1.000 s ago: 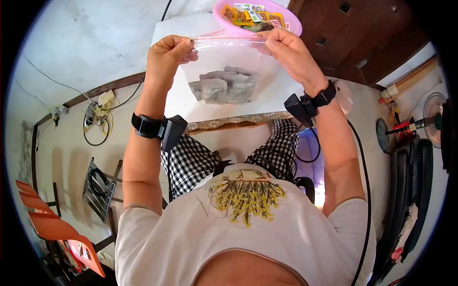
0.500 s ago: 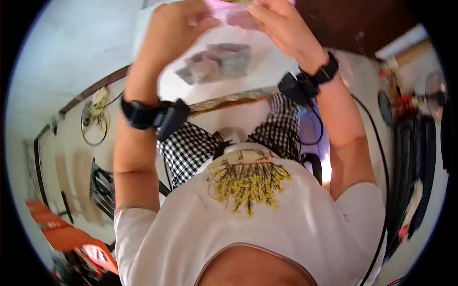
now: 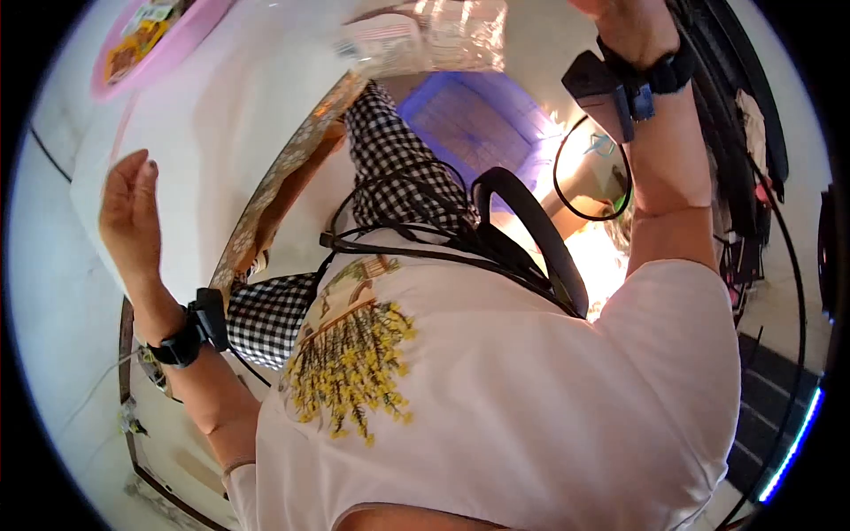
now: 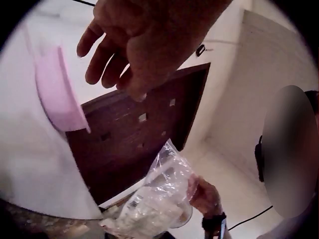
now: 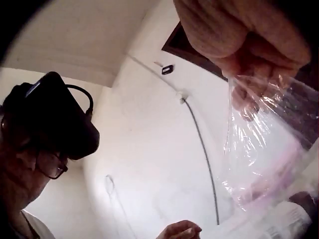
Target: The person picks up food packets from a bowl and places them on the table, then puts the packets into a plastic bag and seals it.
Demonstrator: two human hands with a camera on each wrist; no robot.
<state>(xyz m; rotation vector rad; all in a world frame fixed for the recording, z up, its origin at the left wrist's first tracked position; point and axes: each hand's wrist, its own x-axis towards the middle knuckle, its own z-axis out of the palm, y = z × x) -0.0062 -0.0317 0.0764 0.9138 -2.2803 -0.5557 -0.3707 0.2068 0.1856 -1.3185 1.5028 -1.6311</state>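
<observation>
My right hand (image 3: 633, 31) grips the top of a clear plastic bag (image 5: 249, 149), its fingers bunched on the thin film. The bag hangs down with pale packets inside, seen in the left wrist view beside the right hand (image 4: 203, 196). In the head view the bag (image 3: 465, 35) is out past the table's right end, over the floor side. My left hand (image 3: 131, 212) is raised over the far left of the white table (image 3: 212, 115), holding nothing. Its fingers are loosely bent in the left wrist view, where the hand (image 4: 144, 45) is near a pink basin (image 4: 57, 94).
The pink basin (image 3: 173, 44) with yellow food packets stands at the table's far left. A blue-purple crate (image 3: 478, 124) is on the floor beyond the knees. Black cables (image 3: 398, 232) cross the lap, and a black strap-like loop (image 3: 540, 239) rises beside it.
Both hands were at the bag's top edge; the left has let go. The right hand has carried the bag off to the right, and the head view has turned that way.
</observation>
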